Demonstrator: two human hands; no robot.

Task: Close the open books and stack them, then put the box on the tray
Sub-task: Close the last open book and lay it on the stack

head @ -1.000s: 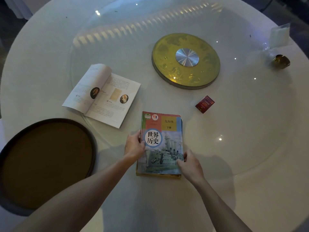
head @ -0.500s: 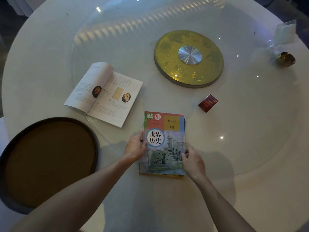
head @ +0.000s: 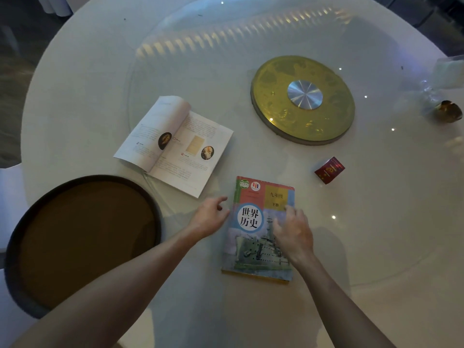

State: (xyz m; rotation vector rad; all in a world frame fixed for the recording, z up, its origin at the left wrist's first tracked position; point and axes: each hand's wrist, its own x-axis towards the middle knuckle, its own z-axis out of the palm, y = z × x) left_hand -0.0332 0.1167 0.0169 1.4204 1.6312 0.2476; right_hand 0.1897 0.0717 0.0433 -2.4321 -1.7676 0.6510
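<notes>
A closed book with a warship on its colourful cover lies flat near the table's front, on top of another closed book whose yellow edge shows beneath. My left hand hovers just off the book's left edge, fingers apart and empty. My right hand is over the cover's right half, fingers spread, holding nothing. An open book lies face up to the upper left. A small red box sits to the right. The round dark tray, with a brown inside, is at the left.
A gold disc with a silver hub marks the centre of the glass turntable on the white round table. A small brass-coloured object and a clear stand sit at the far right edge.
Both hands have let go of the closed book's sides. My left hand has drawn off to the left, and my right hand has moved up over the cover.
</notes>
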